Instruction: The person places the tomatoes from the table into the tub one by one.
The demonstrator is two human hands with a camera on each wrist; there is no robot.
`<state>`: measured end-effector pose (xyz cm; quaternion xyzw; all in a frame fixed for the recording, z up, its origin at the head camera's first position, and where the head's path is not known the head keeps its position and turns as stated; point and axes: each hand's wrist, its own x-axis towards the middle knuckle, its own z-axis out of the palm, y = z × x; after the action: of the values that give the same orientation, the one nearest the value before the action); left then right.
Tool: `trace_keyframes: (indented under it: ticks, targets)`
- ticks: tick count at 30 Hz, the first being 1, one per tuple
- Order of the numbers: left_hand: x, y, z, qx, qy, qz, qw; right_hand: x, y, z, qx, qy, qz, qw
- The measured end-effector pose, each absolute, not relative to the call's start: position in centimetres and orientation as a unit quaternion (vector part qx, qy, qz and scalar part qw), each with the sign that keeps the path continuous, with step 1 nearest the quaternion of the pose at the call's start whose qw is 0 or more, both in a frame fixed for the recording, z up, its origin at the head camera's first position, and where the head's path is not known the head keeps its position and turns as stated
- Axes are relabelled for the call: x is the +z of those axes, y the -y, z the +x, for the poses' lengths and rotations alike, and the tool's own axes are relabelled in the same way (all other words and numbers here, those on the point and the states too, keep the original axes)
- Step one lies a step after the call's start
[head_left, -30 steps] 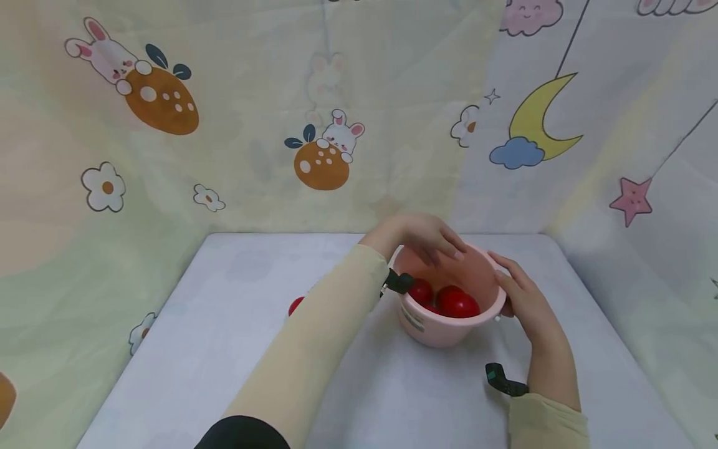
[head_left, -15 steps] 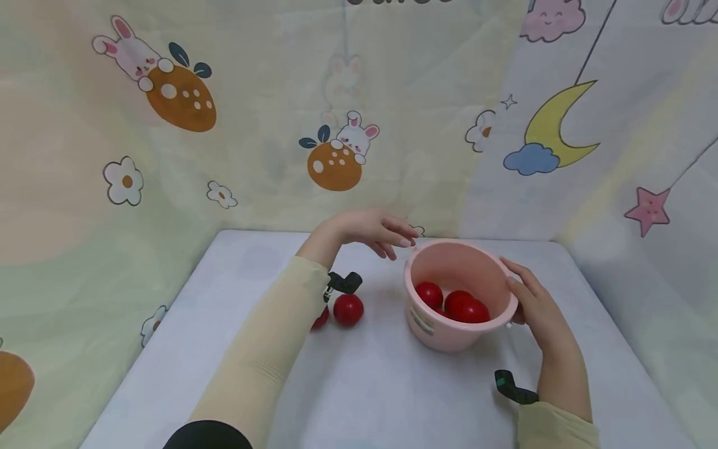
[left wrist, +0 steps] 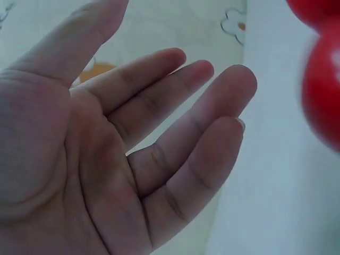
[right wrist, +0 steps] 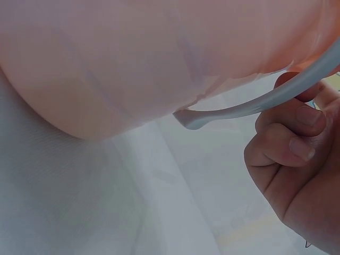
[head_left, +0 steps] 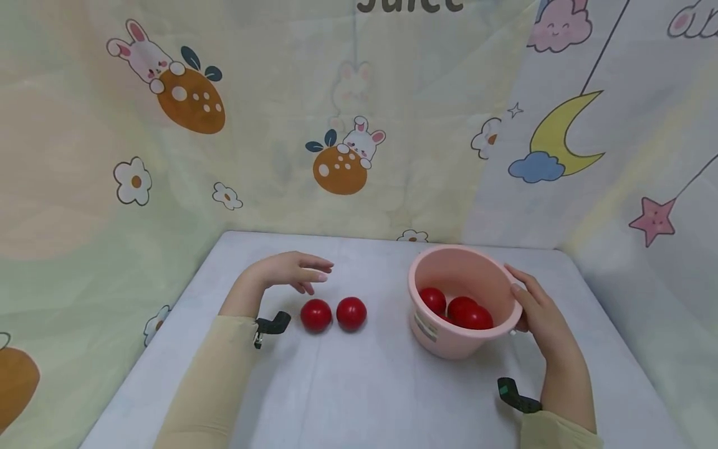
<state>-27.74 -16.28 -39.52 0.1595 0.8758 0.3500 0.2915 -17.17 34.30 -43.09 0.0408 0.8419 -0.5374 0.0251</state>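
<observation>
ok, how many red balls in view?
5 clear: 2 red balls on the table, 3 more inside the pink bucket; a red sliver at its near rim may be another, mostly hidden.

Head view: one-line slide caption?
Left hand near two red balls on the table; right hand gripping a pink bucket with more red balls inside.

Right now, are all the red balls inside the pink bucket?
No, two red balls sit on the white tabletop, outside the pink bucket.
</observation>
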Motion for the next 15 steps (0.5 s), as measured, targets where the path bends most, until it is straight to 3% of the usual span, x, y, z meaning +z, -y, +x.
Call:
trace_keyframes:
  ticks: [5, 15]
  targets:
    - [-42.8, 19.2, -25.9, 0.374, -0.868, 0.138, 0.295, -43.2, -34.7, -17.2, -0.539, -0.841, 0.040, 0.022]
    - [-47.6, 20.7, -24.0, 0.466, -0.830, 0.112, 0.287, -43.4, -34.3, -17.3, -0.543, -0.838, 0.037, 0.015]
